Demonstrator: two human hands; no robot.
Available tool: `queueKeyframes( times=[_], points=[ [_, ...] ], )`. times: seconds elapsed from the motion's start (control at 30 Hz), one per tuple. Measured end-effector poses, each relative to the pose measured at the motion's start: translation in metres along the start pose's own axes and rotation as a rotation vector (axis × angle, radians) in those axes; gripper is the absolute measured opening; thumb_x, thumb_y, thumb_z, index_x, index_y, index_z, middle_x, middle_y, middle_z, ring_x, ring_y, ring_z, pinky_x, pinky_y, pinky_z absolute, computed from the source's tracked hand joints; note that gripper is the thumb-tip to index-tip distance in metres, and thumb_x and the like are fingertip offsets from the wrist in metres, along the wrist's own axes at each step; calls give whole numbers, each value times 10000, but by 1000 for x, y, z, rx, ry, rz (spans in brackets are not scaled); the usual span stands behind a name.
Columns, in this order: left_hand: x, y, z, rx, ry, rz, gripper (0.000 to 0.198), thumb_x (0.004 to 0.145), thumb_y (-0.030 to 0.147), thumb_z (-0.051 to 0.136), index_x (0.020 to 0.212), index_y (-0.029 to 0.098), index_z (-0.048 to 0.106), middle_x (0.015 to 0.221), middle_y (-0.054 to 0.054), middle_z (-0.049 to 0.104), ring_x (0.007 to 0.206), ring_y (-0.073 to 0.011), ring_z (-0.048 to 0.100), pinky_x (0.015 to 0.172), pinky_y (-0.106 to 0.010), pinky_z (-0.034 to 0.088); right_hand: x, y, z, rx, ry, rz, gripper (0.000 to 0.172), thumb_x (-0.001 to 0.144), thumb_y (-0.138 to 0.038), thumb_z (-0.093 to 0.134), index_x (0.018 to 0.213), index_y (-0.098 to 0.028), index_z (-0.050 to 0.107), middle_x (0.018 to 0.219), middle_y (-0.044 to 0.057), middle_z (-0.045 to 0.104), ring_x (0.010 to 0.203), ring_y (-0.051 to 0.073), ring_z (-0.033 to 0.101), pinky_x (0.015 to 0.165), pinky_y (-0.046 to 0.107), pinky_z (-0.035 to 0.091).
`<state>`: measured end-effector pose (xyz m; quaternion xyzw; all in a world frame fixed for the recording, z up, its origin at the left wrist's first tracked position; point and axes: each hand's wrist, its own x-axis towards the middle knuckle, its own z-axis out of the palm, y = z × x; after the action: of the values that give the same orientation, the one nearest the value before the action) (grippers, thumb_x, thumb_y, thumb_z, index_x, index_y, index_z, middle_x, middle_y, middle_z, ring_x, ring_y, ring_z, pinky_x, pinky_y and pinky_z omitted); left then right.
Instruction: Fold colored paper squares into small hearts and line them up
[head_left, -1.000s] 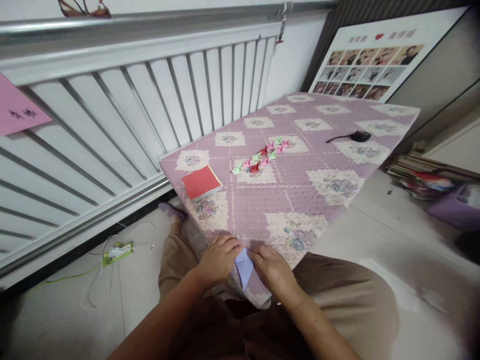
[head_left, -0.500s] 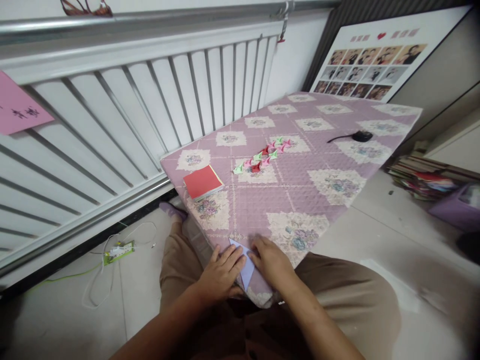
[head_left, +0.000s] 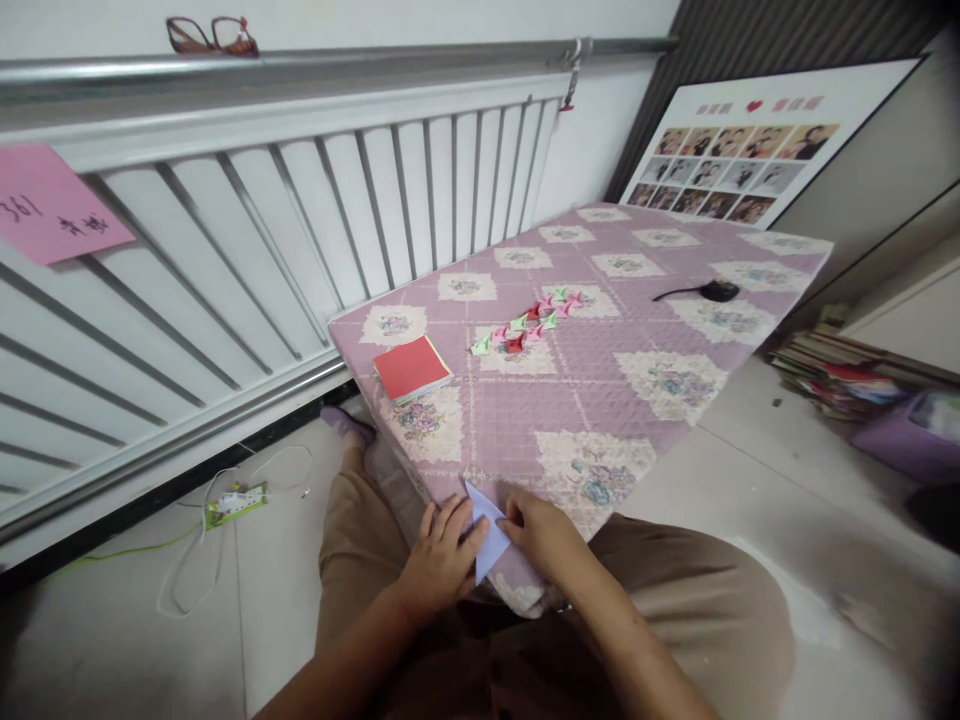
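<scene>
A small pale blue paper (head_left: 487, 530), folded to a triangle, lies at the near corner of the low table with a purple flowered cloth (head_left: 600, 370). My left hand (head_left: 442, 558) rests on the paper's left edge, fingers stretched out flat. My right hand (head_left: 544, 535) presses its right side with bent fingertips pinched on the fold. Farther up the cloth lies a red pad of square papers (head_left: 412, 368), and beyond it a row of several small folded paper pieces (head_left: 529, 322) in pink, green and red.
A white slatted radiator cover (head_left: 247, 220) runs along the left, with a pink note (head_left: 56, 205) stuck on it and glasses (head_left: 214, 35) on the ledge. A black corded object (head_left: 716, 291) lies far right on the cloth. A photo board (head_left: 750, 130), stacked books (head_left: 840, 375) and floor wires (head_left: 232, 495) surround the table.
The blue paper has been turned and flattened into a triangle pointing up the table. My left hand opened from curled to flat on it. The camera tilted slightly down.
</scene>
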<state>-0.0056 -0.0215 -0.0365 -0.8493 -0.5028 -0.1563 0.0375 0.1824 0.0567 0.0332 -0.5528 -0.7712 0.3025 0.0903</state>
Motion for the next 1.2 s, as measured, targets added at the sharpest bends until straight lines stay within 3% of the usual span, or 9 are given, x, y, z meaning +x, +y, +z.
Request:
queueKeyframes(
  times=[0.13, 0.23, 0.33, 0.43, 0.53, 0.63, 0.73, 0.93, 1.2],
  points=[
    [-4, 1, 2, -48, 34, -21, 544, 870, 424, 522, 1369, 224, 441, 1442, -196, 372, 1348, -349, 298, 1061, -548, 225, -8, 8, 8, 239, 17, -22, 128, 725, -188, 565, 843, -221, 531, 627, -54, 536, 583, 124, 497, 596, 245, 350],
    [-5, -4, 0, -226, 100, -163, 459, 903, 242, 445, 1362, 220, 444, 1436, -171, 390, 1351, -307, 317, 1075, -518, 254, -13, 16, 15, 503, 82, -12, 156, 729, -262, 582, 872, -226, 530, 604, -64, 509, 568, 129, 493, 585, 254, 376],
    [1, -10, -9, -612, 323, -570, 444, 907, 218, 401, 1348, 177, 422, 1350, -165, 472, 1266, -260, 434, 1054, -455, 333, -16, 20, 20, 822, 222, 58, 276, 726, -380, 633, 915, -222, 507, 585, -78, 485, 524, 120, 474, 528, 244, 376],
    [15, -4, -26, -1138, 539, -1051, 409, 902, 346, 451, 1285, 203, 425, 1162, -124, 575, 989, -202, 602, 868, -362, 480, -17, 15, 22, 1054, 344, 116, 377, 707, -443, 684, 937, -218, 489, 544, -96, 464, 472, 103, 441, 485, 228, 354],
    [29, 21, -40, -1543, 638, -1219, 478, 821, 453, 591, 1212, 215, 453, 1097, -91, 587, 834, -145, 613, 723, -263, 491, -18, 2, 23, 1180, 435, 132, 396, 704, -453, 705, 934, -218, 484, 541, -97, 462, 472, 98, 448, 493, 225, 365],
    [39, 53, -47, -1738, 462, -1233, 554, 744, 517, 679, 1166, 201, 509, 1083, -93, 612, 841, -147, 608, 690, -237, 474, -20, -11, 27, 1231, 484, 124, 381, 715, -456, 701, 928, -225, 484, 572, -91, 465, 485, 100, 461, 502, 230, 385],
    [49, 72, -50, -1841, 328, -1090, 533, 692, 497, 737, 1091, 173, 593, 1078, -103, 644, 911, -188, 613, 730, -258, 468, -24, -20, 35, 1242, 468, 124, 364, 737, -452, 682, 946, -233, 480, 604, -80, 480, 511, 111, 479, 526, 247, 425],
    [68, 67, -51, -1879, 462, -1093, 435, 672, 462, 759, 918, 118, 656, 874, -97, 689, 804, -205, 633, 755, -302, 456, -29, -26, 52, 1226, 385, 75, 366, 726, -496, 675, 904, -224, 508, 638, -49, 506, 553, 126, 488, 553, 264, 448],
    [63, 60, -50, -1711, 351, -1103, 370, 683, 463, 728, 784, 121, 632, 673, -18, 614, 618, -132, 538, 635, -249, 419, -40, -27, 44, 1057, 172, 56, 397, 755, -582, 603, 684, -194, 568, 567, -37, 493, 542, 125, 452, 535, 242, 392]
  ],
)
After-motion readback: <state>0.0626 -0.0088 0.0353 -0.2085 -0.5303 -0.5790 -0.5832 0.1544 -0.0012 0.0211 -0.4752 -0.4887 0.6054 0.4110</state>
